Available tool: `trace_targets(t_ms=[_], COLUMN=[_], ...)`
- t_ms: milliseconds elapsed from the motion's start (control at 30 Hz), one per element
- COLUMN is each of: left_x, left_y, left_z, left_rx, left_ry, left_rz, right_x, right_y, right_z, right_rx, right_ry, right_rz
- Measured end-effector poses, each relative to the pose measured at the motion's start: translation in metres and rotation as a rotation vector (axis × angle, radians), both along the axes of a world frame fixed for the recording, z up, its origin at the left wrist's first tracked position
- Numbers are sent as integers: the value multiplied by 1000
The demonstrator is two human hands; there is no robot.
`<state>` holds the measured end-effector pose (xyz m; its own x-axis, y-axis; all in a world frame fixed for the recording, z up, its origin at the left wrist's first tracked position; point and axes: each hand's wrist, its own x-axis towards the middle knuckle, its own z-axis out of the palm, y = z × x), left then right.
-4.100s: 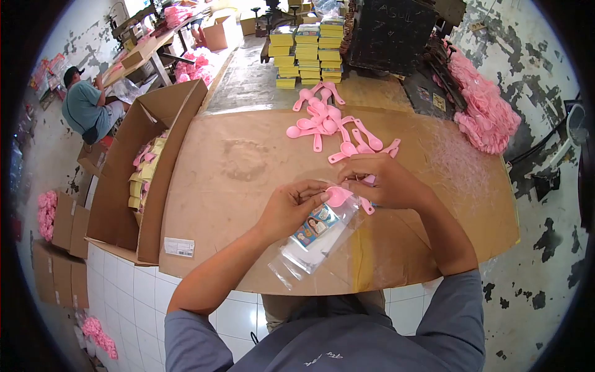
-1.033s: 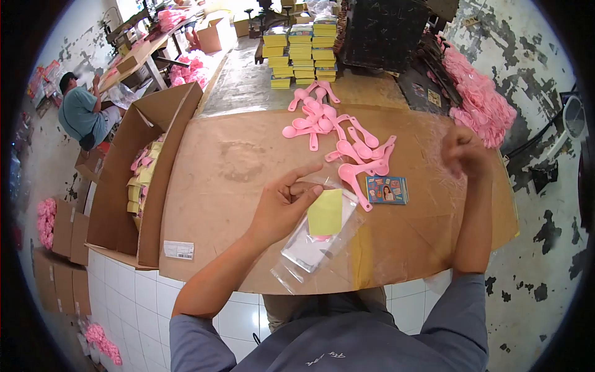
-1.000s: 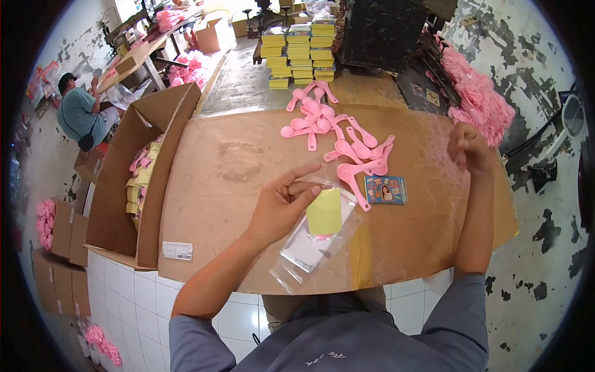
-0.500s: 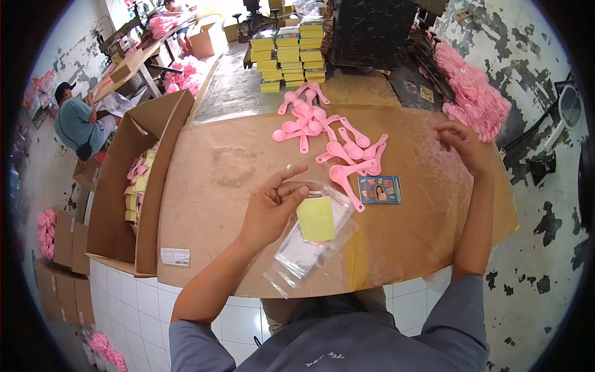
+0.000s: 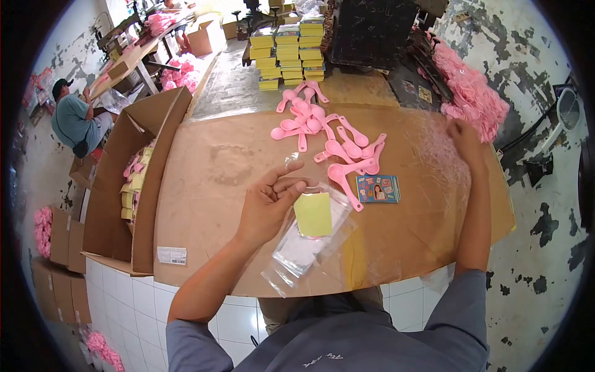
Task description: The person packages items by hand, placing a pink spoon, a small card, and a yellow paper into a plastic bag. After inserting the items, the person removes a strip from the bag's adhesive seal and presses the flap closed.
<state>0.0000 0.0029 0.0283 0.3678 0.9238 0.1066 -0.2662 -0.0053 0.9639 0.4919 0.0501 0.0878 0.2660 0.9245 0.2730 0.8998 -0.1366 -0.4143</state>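
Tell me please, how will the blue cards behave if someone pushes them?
The blue cards may slide apart, as their right edges look uneven. They lie flat, so tipping seems unlikely. Pushed left, they would probably nudge a spoon.

The person wears a slate-grey cloth shirt (image 5: 365, 341) with short, loose sleeves ending above the elbows, small white script-like lettering (image 5: 323, 359) across its front, and khaki-brown cloth trousers (image 5: 271, 312); the left hand (image 5: 268, 208) and right hand (image 5: 466, 141) are ungloved
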Motion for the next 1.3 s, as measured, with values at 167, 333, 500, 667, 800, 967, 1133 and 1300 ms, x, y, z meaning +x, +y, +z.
trace_targets(t_ms=[167, 333, 500, 667, 800, 967, 1133, 1300], left_x=[1, 2, 2, 7, 7, 5, 3, 4], left_y=[1, 2, 2, -1, -3, -1, 1, -1], left_z=[-4, -7, -11, -12, -12, -10, -14, -14], left_rx=[55, 33, 0, -11, -3, -3, -45, -43], left_ry=[36, 38, -10, -71, -66, -48, 57, 116], left_rz=[14, -4, 12, 21, 47, -22, -84, -56], right_x=[-76, -118, -142, -219, -248, -250, -244, -243], right_y=[-12, -20, -7, -45, -55, -54, -54, -55], right_z=[-11, 6, -24, -25, -47, -60, -55, -51], right_rx=[497, -201, -163, -327, -384, -356, -306, -235], right_ry=[-596, 519, 534, 509, 882, 1079, 1066, 1034], right_rz=[354, 629, 679, 947, 929, 860, 811, 741])
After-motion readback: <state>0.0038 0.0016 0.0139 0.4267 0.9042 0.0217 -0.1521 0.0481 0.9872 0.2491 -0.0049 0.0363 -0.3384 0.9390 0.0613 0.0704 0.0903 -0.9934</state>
